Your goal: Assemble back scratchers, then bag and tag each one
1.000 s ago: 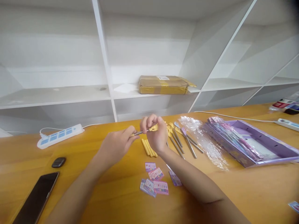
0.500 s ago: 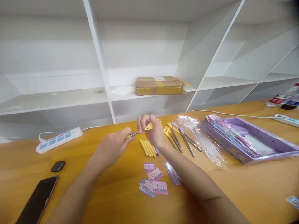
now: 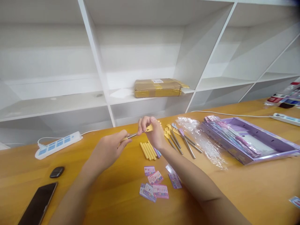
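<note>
My left hand (image 3: 110, 150) pinches the yellow handle end of a metal rod (image 3: 132, 135). At its other end my right hand (image 3: 151, 131) grips the yellow hand-shaped head, partly hidden by the fingers. Below them several yellow tubes (image 3: 148, 150) lie side by side, with purple and blue ones at their right edge. To the right lie several metal rods (image 3: 187, 145) with yellow, blue and purple hand-shaped heads. Small printed cards (image 3: 160, 191) are spread on the table nearer to me.
Clear plastic wrappers (image 3: 211, 150) lie beside a purple box (image 3: 272, 137) with packaged items. A power strip (image 3: 58, 144), black case (image 3: 57, 172) and phone (image 3: 38, 203) are at left. Bottles (image 3: 281, 98) stand far right. A taped carton (image 3: 158, 88) sits on the shelf.
My left hand has moved slightly left and down, away from my right hand, and more of the metal rod shows between them. The view has shifted slightly.
</note>
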Demonstrator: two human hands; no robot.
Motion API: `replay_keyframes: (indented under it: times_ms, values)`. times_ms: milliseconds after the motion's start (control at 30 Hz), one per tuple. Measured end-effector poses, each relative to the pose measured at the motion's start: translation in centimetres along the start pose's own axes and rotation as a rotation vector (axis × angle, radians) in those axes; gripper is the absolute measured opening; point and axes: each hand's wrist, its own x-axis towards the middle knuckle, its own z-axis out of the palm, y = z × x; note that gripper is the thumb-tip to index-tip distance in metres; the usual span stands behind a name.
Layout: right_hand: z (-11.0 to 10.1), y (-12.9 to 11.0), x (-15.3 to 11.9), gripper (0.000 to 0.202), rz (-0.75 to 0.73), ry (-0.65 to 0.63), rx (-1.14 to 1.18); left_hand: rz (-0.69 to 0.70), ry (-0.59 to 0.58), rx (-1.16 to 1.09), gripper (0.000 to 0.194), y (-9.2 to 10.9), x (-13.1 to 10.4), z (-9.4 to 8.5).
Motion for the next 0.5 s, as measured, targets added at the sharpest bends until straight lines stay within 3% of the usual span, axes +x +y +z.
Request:
replay_keyframes:
  times_ms: [167,300,400,500]
  values:
    - [-3.2,-2.0,2.1,0.052,-0.031,0.169,0.006,0.000,0.151,0.219,0.029,-1.8,-0.3,-2.0]
    - [-6.3,-3.9,3.5,0.047,-0.052,0.182,0.050,-0.002,0.264,0.324,0.033,-3.9,-0.9,-4.3]
    - [-10.0,-6.0,3.9,0.046,-0.152,0.276,0.153,-0.073,0.314,0.424,0.033,-6.9,-2.1,-6.5]
    - [-14.9,-8.6,3.8,0.040,-0.224,0.483,0.310,-0.105,0.380,0.398,0.033,-10.6,-3.7,-8.6]
